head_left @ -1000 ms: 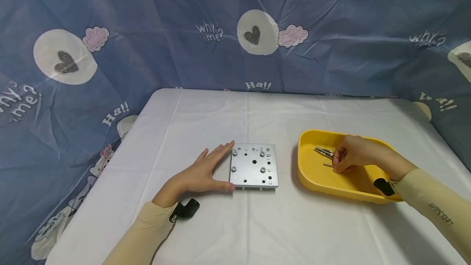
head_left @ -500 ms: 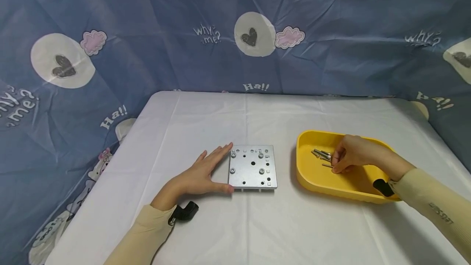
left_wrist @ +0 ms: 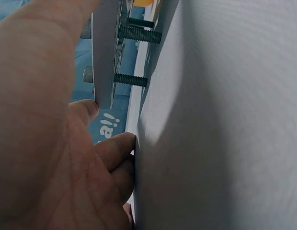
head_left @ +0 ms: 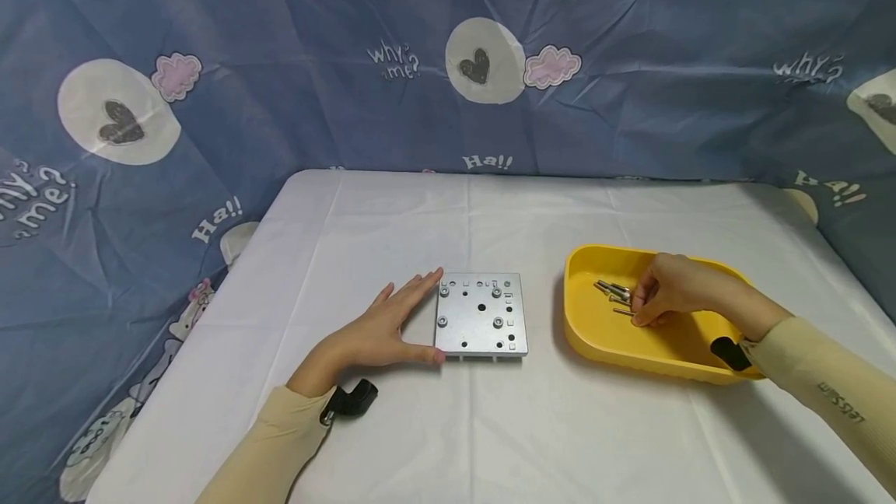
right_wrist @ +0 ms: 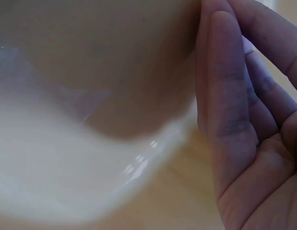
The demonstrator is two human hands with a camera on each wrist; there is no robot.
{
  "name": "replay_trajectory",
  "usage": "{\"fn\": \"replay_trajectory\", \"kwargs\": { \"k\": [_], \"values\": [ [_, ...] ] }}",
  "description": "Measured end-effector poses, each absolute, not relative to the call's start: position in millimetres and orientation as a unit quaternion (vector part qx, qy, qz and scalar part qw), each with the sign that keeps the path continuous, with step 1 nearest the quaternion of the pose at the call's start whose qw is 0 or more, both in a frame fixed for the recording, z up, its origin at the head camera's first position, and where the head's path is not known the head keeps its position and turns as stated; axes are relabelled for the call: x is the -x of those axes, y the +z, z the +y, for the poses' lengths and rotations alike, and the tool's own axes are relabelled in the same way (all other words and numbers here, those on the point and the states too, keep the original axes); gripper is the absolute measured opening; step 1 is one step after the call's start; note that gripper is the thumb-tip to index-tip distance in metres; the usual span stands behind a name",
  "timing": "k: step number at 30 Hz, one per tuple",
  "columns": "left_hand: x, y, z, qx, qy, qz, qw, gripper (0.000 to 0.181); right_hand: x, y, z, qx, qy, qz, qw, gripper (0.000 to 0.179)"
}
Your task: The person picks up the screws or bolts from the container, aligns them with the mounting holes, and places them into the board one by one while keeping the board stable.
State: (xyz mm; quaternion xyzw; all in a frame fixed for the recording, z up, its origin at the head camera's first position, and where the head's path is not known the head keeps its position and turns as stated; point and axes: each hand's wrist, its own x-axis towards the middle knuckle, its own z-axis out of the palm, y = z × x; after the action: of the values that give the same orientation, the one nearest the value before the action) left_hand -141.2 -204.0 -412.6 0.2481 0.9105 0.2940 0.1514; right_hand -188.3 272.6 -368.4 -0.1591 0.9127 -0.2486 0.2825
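A square silver metal plate (head_left: 467,330) with several holes stands in the middle of the table, raised on socket-head screws; their threaded shanks (left_wrist: 139,34) show beneath it in the left wrist view. My left hand (head_left: 378,335) lies along the plate's left side, fingers nearly straight, index fingertip at the far corner and thumb at the near one. My right hand (head_left: 672,292) reaches into a yellow tray (head_left: 584,341), thumb and finger pinched at the end of a thin screw (head_left: 621,311). Several loose screws (head_left: 613,290) lie beside those fingertips; the right wrist view hides them.
White cloth (head_left: 392,442) covers the table. A blue printed curtain (head_left: 392,123) hangs behind it and along its left side. Black wrist cameras (head_left: 353,397) sit at both cuffs, the right one close over the tray's near rim.
The head view shifts slightly. My right fingertips stay low in the tray while the loose screws beside them spread a little. My left hand and the plate hold their places.
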Motion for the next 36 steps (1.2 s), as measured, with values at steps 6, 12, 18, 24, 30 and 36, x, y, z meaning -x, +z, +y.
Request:
{"fn": "replay_trajectory", "kwargs": {
  "k": [6,12,18,24,30,36],
  "values": [
    [140.0,-411.2,-203.3,-0.245,0.293,0.911,0.156,0.127,188.4,-368.1,272.7,0.158,-0.252,0.91,0.287,0.016],
    [139.6,-410.8,-202.7,-0.244,0.291,0.912,0.157,0.127,188.2,-367.7,273.6,0.153,-0.255,0.909,0.291,0.015],
    [139.0,-410.8,-202.8,-0.246,0.289,0.912,0.155,0.128,187.3,-367.2,273.5,0.165,-0.261,0.905,0.292,0.016],
    [139.8,-409.9,-201.8,-0.247,0.29,0.912,0.154,0.127,186.3,-363.8,272.7,0.169,-0.247,0.909,0.289,0.017],
    [139.5,-409.5,-202.0,-0.249,0.29,0.911,0.153,0.127,184.0,-361.3,274.4,0.158,-0.257,0.905,0.301,0.017],
    [138.3,-410.0,-203.0,-0.249,0.29,0.911,0.153,0.126,182.4,-358.5,274.0,0.142,-0.282,0.895,0.315,0.017]
  ]
}}
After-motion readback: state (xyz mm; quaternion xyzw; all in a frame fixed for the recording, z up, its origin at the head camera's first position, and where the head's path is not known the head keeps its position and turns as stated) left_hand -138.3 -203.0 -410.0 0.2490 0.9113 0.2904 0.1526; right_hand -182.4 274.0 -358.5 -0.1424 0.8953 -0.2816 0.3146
